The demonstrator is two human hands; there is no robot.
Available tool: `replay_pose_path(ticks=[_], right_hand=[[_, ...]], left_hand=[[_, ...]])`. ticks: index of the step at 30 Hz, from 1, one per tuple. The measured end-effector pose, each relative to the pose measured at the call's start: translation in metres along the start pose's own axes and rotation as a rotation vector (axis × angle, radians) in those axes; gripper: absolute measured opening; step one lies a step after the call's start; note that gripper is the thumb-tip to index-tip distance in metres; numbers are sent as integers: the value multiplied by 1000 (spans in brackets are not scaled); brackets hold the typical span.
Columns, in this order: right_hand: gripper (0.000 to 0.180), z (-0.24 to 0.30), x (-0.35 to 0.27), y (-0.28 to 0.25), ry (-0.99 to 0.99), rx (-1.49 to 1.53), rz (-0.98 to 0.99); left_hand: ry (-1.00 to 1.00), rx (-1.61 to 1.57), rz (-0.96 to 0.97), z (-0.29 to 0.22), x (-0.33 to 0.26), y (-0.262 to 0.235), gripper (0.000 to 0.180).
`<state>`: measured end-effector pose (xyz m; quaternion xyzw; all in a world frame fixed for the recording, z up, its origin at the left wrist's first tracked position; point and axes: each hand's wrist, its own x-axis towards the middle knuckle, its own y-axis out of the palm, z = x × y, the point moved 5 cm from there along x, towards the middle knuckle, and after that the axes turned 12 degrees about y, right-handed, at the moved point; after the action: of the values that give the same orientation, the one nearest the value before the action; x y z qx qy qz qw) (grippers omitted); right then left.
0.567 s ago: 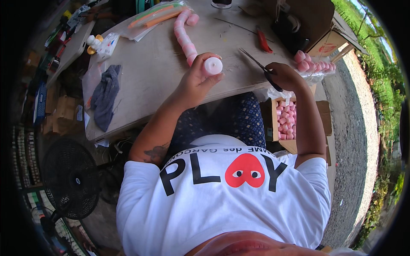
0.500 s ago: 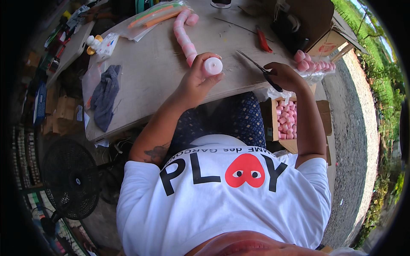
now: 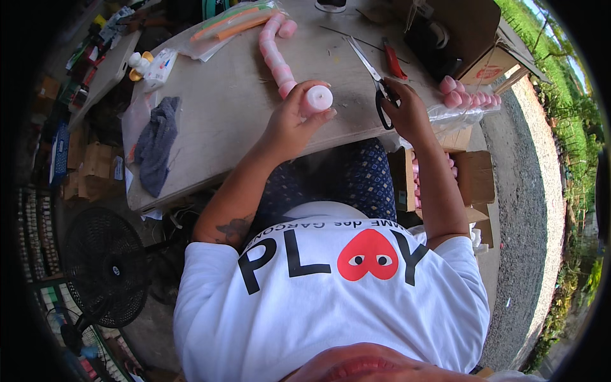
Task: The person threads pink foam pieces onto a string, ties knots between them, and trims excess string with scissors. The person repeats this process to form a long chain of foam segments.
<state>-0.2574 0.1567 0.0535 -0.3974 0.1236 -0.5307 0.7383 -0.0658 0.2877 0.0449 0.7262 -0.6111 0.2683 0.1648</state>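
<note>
My left hand (image 3: 289, 130) is closed around a short pink candle (image 3: 319, 98). Its pale round top faces me and has a small dark spot in the middle. From beside that hand, a curved row of pink candles (image 3: 272, 56) runs toward the back of the table, with one more candle (image 3: 287, 28) next to its far end. My right hand (image 3: 408, 113) grips the black handles of a pair of scissors (image 3: 367, 63). The blades point up and left, away from the candle, and look nearly together.
A red-handled tool (image 3: 393, 60) and a thin rod lie beyond the scissors. More pink candles (image 3: 453, 99) sit on plastic at the right edge. Below stands a cardboard box (image 3: 476, 175) of candles. A grey cloth (image 3: 157, 143) lies left; a black fan (image 3: 105, 267) stands lower left.
My right hand has moved left and slightly forward with the scissors, whose blades now point more steeply away from me. My left hand and its candle have barely shifted.
</note>
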Motion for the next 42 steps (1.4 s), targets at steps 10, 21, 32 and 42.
replay_pose_path(ticks=[10,21,32,42], right_hand=[[26,80,-30,4,-367,320,65],[9,54,-29,50,-19,1138,458],[26,36,-33,64,-108,832,272],[30,44,-40,54,-58,569,205]], left_hand=[[106,456,107,-1,0,4,44],[98,1181,212,17,-10,-2,58],[198,486,150,-5,1,-5,18],[362,578,-6,2,1,3,7]])
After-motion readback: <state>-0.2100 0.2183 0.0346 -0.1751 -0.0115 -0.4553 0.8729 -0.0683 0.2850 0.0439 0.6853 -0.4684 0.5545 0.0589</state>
